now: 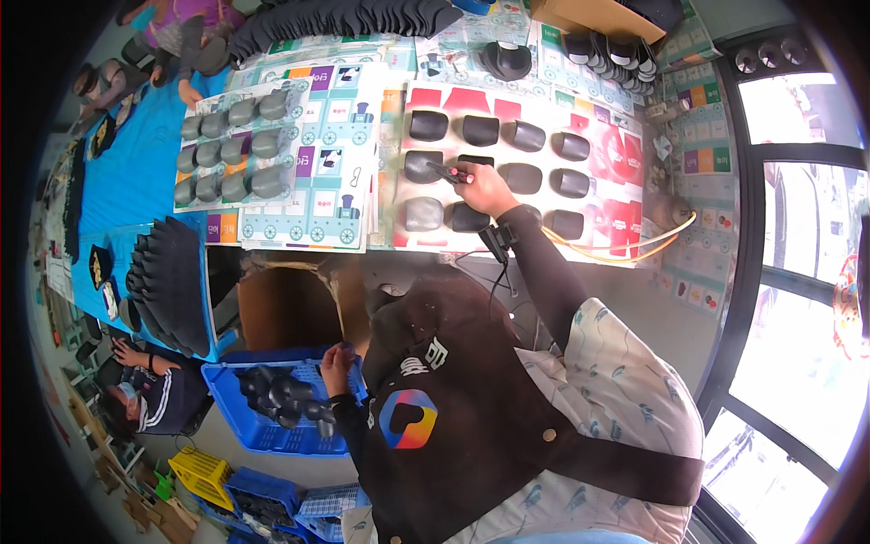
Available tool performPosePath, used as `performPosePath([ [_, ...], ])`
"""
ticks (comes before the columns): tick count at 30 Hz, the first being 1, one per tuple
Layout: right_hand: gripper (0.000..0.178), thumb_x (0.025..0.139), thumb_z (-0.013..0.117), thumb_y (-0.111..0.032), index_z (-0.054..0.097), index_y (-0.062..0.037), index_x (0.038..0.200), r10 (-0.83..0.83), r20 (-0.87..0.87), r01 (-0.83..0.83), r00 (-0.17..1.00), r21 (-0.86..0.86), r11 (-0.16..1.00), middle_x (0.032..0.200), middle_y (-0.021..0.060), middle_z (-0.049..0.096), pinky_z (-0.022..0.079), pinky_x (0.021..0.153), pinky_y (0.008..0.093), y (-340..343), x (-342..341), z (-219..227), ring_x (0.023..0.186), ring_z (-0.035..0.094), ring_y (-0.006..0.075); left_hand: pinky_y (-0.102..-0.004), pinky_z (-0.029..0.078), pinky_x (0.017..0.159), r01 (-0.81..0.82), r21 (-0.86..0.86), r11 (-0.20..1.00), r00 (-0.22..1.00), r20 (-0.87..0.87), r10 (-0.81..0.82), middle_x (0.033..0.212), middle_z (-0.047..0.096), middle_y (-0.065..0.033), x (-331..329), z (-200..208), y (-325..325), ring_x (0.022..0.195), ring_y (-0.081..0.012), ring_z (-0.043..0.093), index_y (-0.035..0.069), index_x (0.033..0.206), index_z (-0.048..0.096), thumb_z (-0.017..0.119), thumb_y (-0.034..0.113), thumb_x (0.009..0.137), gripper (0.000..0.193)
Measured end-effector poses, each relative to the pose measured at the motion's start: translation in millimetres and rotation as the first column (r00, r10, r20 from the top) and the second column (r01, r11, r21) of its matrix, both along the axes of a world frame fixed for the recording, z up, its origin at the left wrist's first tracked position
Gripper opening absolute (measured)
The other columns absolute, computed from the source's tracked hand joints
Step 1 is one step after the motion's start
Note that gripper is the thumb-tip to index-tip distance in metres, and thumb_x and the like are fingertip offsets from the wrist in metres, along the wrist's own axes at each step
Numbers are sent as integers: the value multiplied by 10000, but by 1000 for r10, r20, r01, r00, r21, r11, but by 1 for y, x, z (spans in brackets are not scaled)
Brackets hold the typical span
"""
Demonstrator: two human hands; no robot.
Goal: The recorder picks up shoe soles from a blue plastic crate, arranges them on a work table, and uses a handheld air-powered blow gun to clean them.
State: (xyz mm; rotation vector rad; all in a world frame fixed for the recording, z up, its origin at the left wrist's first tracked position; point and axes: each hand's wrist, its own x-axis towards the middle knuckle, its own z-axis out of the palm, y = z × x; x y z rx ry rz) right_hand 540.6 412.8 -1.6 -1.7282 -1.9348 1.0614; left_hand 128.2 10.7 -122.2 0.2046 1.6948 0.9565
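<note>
My right hand [486, 192] is closed around a slim dark tool with pink-red parts [461, 176]; its exact kind is too small to tell. The tool's tip points left, at a curved dark grey cap-like piece [422, 167] in the middle row on a white-and-red board [607, 118]. Rows of similar black and grey pieces lie on that board. One at the near left corner, a lighter grey piece [423, 215], looks paler. Down at my left side, my left hand [337, 370] has curled fingers at the rim of a blue basket [272, 446]. Black moulded pieces [283, 396] lie inside it.
A second board [239, 91] with grey pieces lies left of mine. Yellow hoses [634, 247] loop at the right edge. Stacked black pieces [172, 286] stand on a blue-covered table [136, 195]. Co-workers sit at left. A cardboard box [288, 299] is below the tabletop.
</note>
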Motion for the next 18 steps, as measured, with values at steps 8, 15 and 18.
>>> performPosePath([
  [8,313,845,583,-209,725,-79,1091,-135,37,134,990,20,991,945,283,691,528,845,524,-6,17,-15,943,663,466,-264,531,739,1,34,999,1000,-20,0,976,732,-34,2,-1,4,824,-122,683,78,1198,655,619,254,1021,253],
  [15,288,825,573,-198,722,-60,1029,51,-48,-50,998,20,999,903,279,681,520,811,545,4,3,-7,907,654,472,-264,530,744,22,-23,999,999,-37,-23,992,732,-30,8,6,13,839,-127,689,81,1223,650,605,252,1023,267],
  [18,284,826,567,-202,726,-59,1012,67,46,-69,997,39,997,910,264,685,520,799,552,6,0,-14,892,658,466,-267,530,749,19,-10,1000,999,-43,-19,996,735,-32,6,4,10,854,-136,695,85,1219,653,611,255,1021,265],
])
